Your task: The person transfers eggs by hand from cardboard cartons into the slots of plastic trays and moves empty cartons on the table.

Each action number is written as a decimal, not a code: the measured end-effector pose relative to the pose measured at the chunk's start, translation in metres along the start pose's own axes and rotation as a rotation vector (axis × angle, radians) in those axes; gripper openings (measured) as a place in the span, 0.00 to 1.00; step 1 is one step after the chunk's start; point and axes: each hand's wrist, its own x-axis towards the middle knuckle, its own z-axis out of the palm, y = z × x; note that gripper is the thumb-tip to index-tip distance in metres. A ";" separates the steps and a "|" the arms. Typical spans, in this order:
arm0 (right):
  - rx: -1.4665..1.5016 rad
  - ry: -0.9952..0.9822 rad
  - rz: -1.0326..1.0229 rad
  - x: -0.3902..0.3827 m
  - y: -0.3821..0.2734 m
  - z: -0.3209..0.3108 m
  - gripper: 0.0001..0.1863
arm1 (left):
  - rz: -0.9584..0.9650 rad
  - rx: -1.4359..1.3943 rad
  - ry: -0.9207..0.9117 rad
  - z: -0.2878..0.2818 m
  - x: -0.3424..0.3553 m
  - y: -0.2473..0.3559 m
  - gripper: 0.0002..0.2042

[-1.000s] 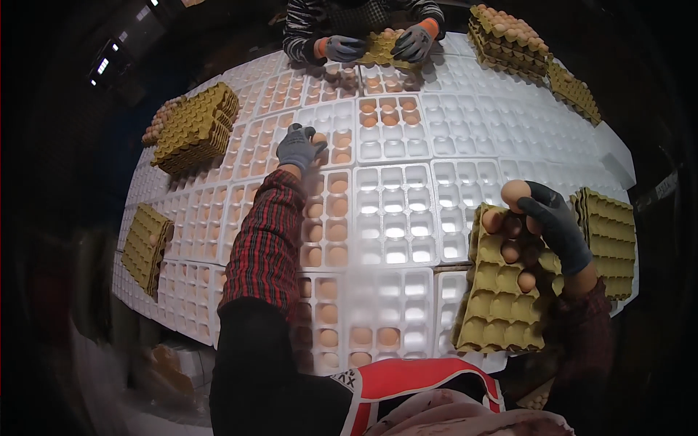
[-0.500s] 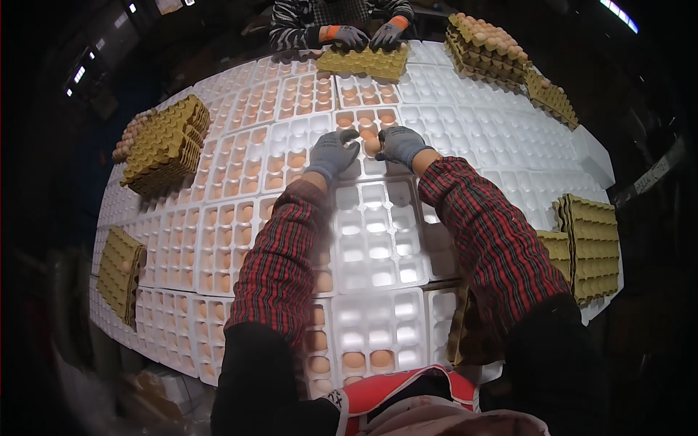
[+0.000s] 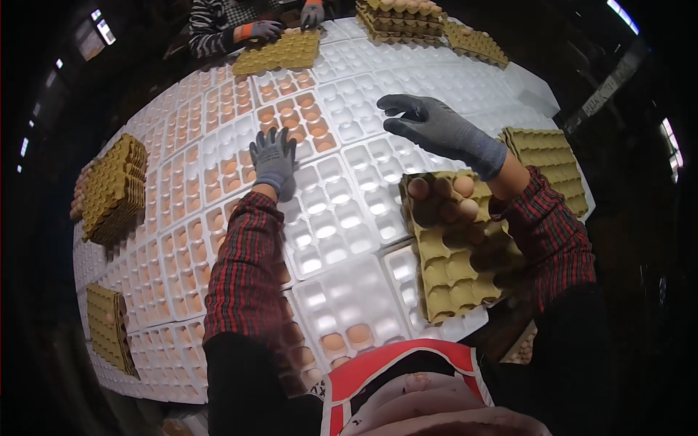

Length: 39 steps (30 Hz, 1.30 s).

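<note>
My left hand (image 3: pixel 273 156), in a grey glove, lies with fingers spread at the near edge of a white foam tray (image 3: pixel 322 136) filled with brown eggs (image 3: pixel 290 117). My right hand (image 3: pixel 436 131), gloved alike, hovers over the foam trays with its thumb and fingers curved apart and nothing between them. Below that hand and wrist, a yellowish pulp egg tray (image 3: pixel 456 280) carries several brown eggs (image 3: pixel 467 210) at its far end, partly in shadow. Nearer me sits an egg-free foam tray (image 3: pixel 325 211).
Across the table a co-worker's gloved hands (image 3: pixel 265 30) are at another pulp tray (image 3: pixel 276 54). Stacked pulp trays stand at the left (image 3: pixel 116 190), far side (image 3: pixel 400 25) and right (image 3: pixel 549 160). A foam tray with a few eggs (image 3: pixel 345 280) lies close to my body.
My hands have parted: the left has settled at the filled tray's edge, the right has swung rightward and let go of its egg. The view has turned right, revealing the pulp tray's eggs.
</note>
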 end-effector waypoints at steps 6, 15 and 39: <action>-0.064 -0.016 0.187 -0.171 0.035 -0.071 0.24 | 0.379 -0.732 -0.258 -0.122 -0.046 0.160 0.24; -0.179 0.093 -0.163 -0.223 0.083 -0.002 0.18 | 0.523 -0.584 -0.295 -0.122 -0.127 0.277 0.20; -0.784 0.021 -0.053 -0.128 0.073 -0.026 0.20 | 0.413 -0.247 -0.228 -0.143 -0.078 0.267 0.17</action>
